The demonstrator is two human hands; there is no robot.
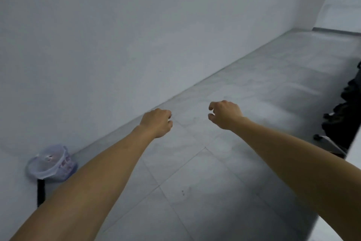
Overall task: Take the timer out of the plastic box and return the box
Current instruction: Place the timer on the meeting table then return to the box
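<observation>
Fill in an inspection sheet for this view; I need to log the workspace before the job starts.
Surface: grey tiled floor; no table seen.
Job's things: nothing seen; no timer or plastic box in view.
Clutter: small bin lined with a translucent plastic bag against the wall, lower left.
Grippers: left hand loosely curled, empty; right hand fingers curled, part open, empty. Both held out over the floor.
Cables: nothing seen clearly; a dark strip below the bin, unclear what.
Surroundings: plain white wall on the left; blurred black object at right edge.
</observation>
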